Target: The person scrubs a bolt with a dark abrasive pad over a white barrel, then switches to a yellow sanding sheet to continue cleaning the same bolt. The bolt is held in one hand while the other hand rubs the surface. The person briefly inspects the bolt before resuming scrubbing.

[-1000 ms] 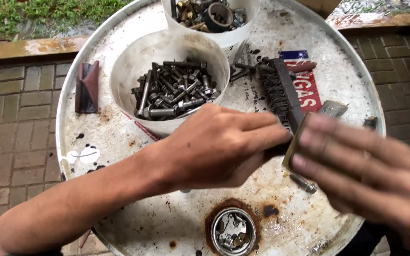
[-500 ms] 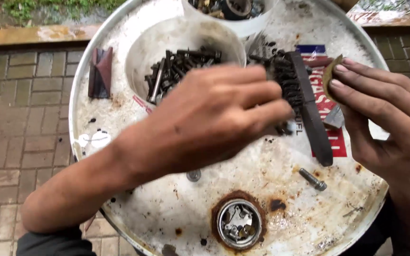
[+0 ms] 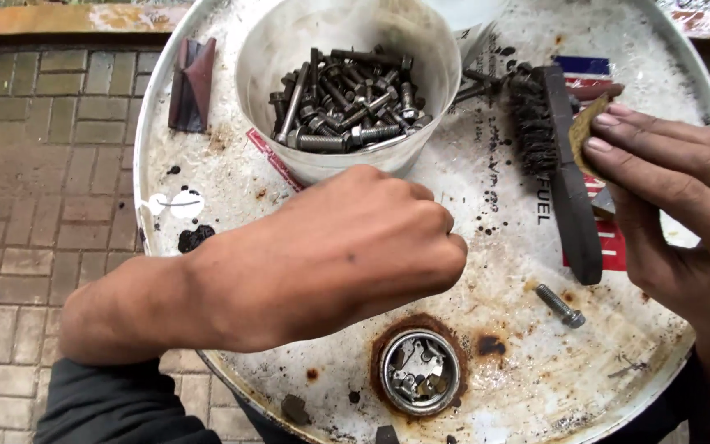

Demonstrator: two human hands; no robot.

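Observation:
My left hand (image 3: 347, 255) is curled into a fist over the middle of a white, rusty drum top (image 3: 495, 386), just in front of a white bucket (image 3: 289, 160) full of dark bolts (image 3: 347, 99). Whatever may be inside the fist is hidden. My right hand (image 3: 675, 205) comes in from the right and pinches a small brown abrasive piece (image 3: 581, 131) between thumb and fingertips. The hand sits beside a dark wire brush (image 3: 564, 189) lying on the drum. One loose bolt (image 3: 560, 306) lies below the brush.
A rusty open bung hole (image 3: 421, 372) sits near the drum's front edge. A dark reddish folded piece (image 3: 192, 82) lies at the drum's left rim. A second white container (image 3: 470, 16) stands behind the bucket. Brick paving (image 3: 34, 164) surrounds the drum on the left.
My left hand has drawn back from the brush toward the drum's middle and closed into a fist. My right hand has shifted right, still pinching the brown piece.

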